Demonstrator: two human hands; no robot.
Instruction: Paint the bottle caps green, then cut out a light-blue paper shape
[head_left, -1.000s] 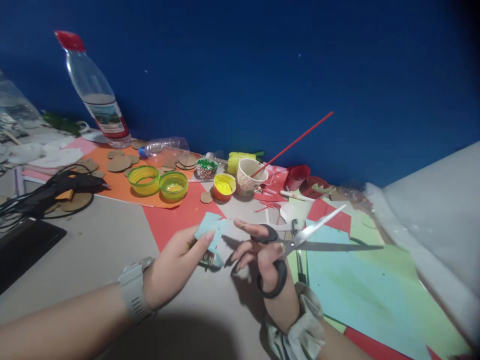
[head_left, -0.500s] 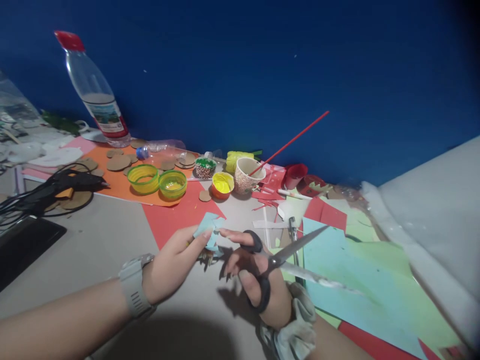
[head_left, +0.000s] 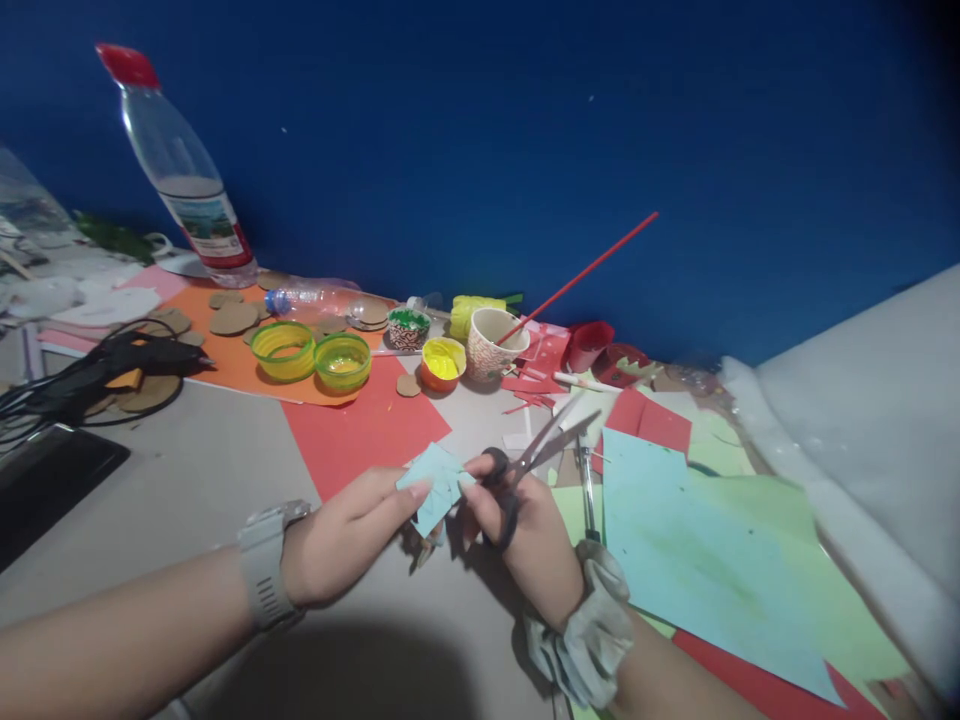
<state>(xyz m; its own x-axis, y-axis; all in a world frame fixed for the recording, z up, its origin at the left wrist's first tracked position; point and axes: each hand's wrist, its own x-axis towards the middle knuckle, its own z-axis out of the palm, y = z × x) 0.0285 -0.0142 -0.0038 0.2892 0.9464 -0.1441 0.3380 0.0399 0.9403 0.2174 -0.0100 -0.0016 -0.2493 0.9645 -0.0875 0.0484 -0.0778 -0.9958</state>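
Note:
My left hand [head_left: 349, 535], with a grey watch at its wrist, pinches a small piece of light blue paper [head_left: 433, 480] under the thumb. From the other side, the fingertips of my right hand [head_left: 536, 545] reach the paper's right edge. A pair of scissors [head_left: 551, 445] with dark handles hangs on the fingers of that same hand, its blades a little apart and pointing away up and right. What lies beneath the paper is partly hidden; some brownish bits show below it.
A large light blue sheet [head_left: 705, 570] lies on the right beside a pen [head_left: 588, 490]. Behind my hands stand a paint cup [head_left: 442, 368], a patterned cup [head_left: 489, 350] with a red stick and yellow-green rings [head_left: 343, 365]. On the left are a glue gun [head_left: 142, 355] and a tall bottle [head_left: 199, 210].
The right fingers have closed in on the paper, which now lies flatter and shows more of its face. The scissors have swung from pointing right to pointing up and away, their blades nearer together.

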